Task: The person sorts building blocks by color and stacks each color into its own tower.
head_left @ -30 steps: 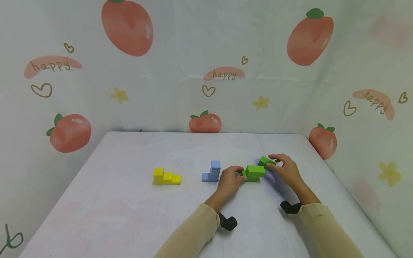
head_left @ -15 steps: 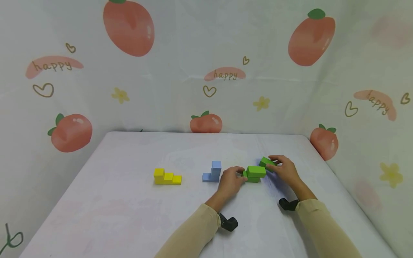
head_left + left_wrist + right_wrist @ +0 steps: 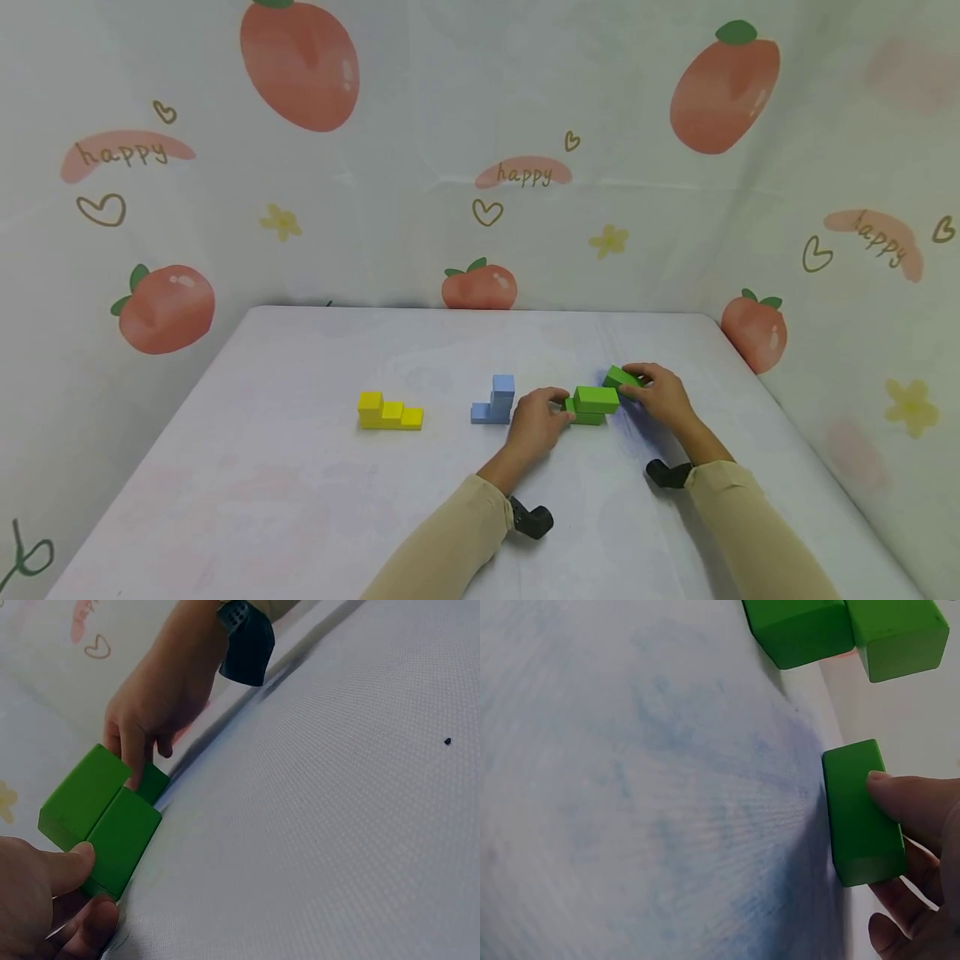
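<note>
In the head view, two green blocks stand stacked at the right of the table. The upper block overhangs the right end of the lower block. My left hand holds the stack's left end; in the left wrist view, its thumb and fingers pinch the lower block. Just behind and to the right, my right hand grips a loose green block between thumb and fingers. That block lies angled at the table surface, apart from the stack. Whether it touches the table is unclear.
A blue L-shaped block build stands close left of my left hand. Farther left sits a yellow stepped build. The white table meets a patterned cloth backdrop behind and at the sides.
The right forearm has shifted slightly left and the right hand slightly down in the head view. Both hands keep their holds, and the blocks stay practically in place.
</note>
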